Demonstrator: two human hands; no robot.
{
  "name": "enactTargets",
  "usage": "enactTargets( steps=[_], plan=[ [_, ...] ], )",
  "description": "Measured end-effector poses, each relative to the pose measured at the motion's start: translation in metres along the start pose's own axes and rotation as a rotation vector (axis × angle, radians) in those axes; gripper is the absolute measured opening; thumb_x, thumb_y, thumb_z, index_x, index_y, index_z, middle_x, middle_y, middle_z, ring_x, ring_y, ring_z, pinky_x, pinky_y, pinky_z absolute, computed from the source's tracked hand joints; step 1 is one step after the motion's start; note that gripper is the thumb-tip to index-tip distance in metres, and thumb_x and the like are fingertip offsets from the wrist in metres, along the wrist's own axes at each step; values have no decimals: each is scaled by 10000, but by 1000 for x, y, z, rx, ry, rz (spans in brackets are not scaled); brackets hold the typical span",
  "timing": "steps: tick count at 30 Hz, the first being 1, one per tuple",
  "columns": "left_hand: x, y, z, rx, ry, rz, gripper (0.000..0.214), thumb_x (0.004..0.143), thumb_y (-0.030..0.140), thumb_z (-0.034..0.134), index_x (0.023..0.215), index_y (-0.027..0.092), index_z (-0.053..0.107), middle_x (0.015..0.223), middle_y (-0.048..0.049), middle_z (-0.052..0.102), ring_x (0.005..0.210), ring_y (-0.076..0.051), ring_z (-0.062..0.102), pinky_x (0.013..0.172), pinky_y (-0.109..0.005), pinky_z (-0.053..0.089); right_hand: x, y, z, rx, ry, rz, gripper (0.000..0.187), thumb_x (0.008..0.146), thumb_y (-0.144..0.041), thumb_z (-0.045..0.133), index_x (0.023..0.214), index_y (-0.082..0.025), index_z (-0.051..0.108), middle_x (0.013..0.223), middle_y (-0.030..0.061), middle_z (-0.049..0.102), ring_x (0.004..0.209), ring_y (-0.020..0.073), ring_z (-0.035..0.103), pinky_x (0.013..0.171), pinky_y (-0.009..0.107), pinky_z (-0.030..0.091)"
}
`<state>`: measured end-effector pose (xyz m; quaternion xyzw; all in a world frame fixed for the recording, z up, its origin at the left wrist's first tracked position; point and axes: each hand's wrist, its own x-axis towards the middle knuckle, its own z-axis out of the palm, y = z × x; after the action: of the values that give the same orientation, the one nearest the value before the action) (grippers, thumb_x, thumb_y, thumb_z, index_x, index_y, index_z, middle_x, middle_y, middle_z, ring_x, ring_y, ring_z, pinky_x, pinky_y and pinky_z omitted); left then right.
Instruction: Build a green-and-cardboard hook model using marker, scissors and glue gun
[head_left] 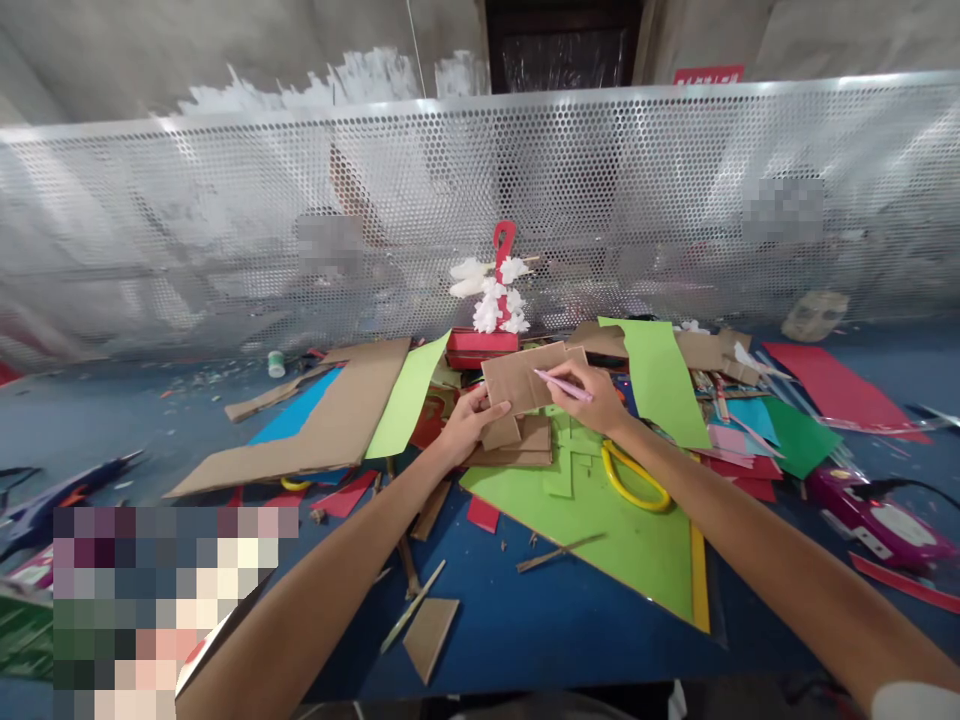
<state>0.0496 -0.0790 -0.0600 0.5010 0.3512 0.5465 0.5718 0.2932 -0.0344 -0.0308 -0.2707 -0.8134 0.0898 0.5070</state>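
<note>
My left hand (471, 418) grips the lower left corner of a brown cardboard piece (517, 378), its thumb on the front face. My right hand (596, 392) is closed round a pink pen (564, 385), whose tip is at the upper part of the cardboard. Smaller brown cardboard scraps (534, 440) lie just below the held piece, on a light green sheet (600, 530). A yellow-handled tool, perhaps scissors (636, 482), lies by my right forearm, its far end hidden.
Behind my hands stands a red hook-shaped piece with white tufts (504, 285) on a red base. A perforated metal screen (420, 200) runs along the back. Large cardboard (352, 410) lies left; green card (664, 385), red card (840, 385) and a purple device (881, 515) lie right.
</note>
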Motion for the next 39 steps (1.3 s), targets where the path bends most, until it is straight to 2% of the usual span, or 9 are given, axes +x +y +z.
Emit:
enactTargets(
  steps=[4, 10, 14, 18, 23, 28, 35, 39],
  plan=[
    [0, 2, 1, 7, 2, 1, 632, 657, 386, 931, 1182, 146, 673, 957, -100, 807, 815, -264, 776, 723, -327, 596, 0, -1, 0, 13, -10, 19, 125, 901, -275, 647, 982, -220, 725, 846, 19, 757, 671, 154, 659, 654, 272, 481],
    [0, 2, 2, 9, 7, 4, 650, 652, 403, 934, 1190, 147, 674, 981, -103, 806, 812, -257, 774, 722, -325, 595, -1, -3, -1, 30, -107, 80, 119, 893, -288, 656, 957, -226, 735, 828, 30, 756, 675, 166, 647, 669, 300, 486],
    [0, 2, 2, 17, 3, 0, 644, 652, 397, 935, 1186, 143, 679, 943, -99, 807, 800, -254, 772, 714, -324, 596, -1, -2, -2, 36, -71, 64, 131, 902, -284, 645, 975, -223, 736, 846, 32, 759, 696, 169, 660, 672, 292, 483],
    [-1, 3, 3, 0, 17, 14, 648, 644, 390, 941, 1179, 141, 675, 935, -94, 809, 753, -234, 766, 700, -311, 594, -1, -1, -1, 32, -161, 40, 140, 896, -296, 649, 966, -224, 746, 829, 24, 756, 668, 161, 640, 640, 275, 461],
    [0, 2, 2, 5, 7, 10, 674, 640, 408, 941, 1199, 142, 674, 950, -99, 811, 772, -244, 771, 720, -324, 599, -1, -2, -2, 42, -129, 67, 146, 898, -304, 646, 969, -215, 737, 830, 23, 756, 666, 155, 636, 641, 270, 461],
    [0, 3, 3, 6, 18, 5, 673, 632, 409, 945, 1192, 144, 682, 933, -100, 812, 763, -253, 772, 713, -331, 600, 0, -2, -2, 34, -189, 27, 121, 884, -280, 660, 951, -231, 748, 852, 22, 752, 715, 167, 650, 689, 300, 476],
    [1, 1, 1, 22, 5, 18, 653, 656, 420, 932, 1194, 143, 688, 923, -97, 809, 767, -251, 774, 705, -321, 597, 1, -5, -2, 64, -182, 45, 108, 892, -295, 664, 946, -236, 737, 846, 20, 746, 708, 168, 656, 681, 301, 485],
    [1, 0, 1, 24, -14, 33, 648, 659, 409, 933, 1197, 143, 688, 945, -96, 808, 782, -250, 773, 708, -315, 595, 7, -11, -3, 195, -12, 143, 129, 894, -326, 684, 971, -224, 701, 887, 39, 754, 756, 191, 694, 692, 306, 526]
  ],
)
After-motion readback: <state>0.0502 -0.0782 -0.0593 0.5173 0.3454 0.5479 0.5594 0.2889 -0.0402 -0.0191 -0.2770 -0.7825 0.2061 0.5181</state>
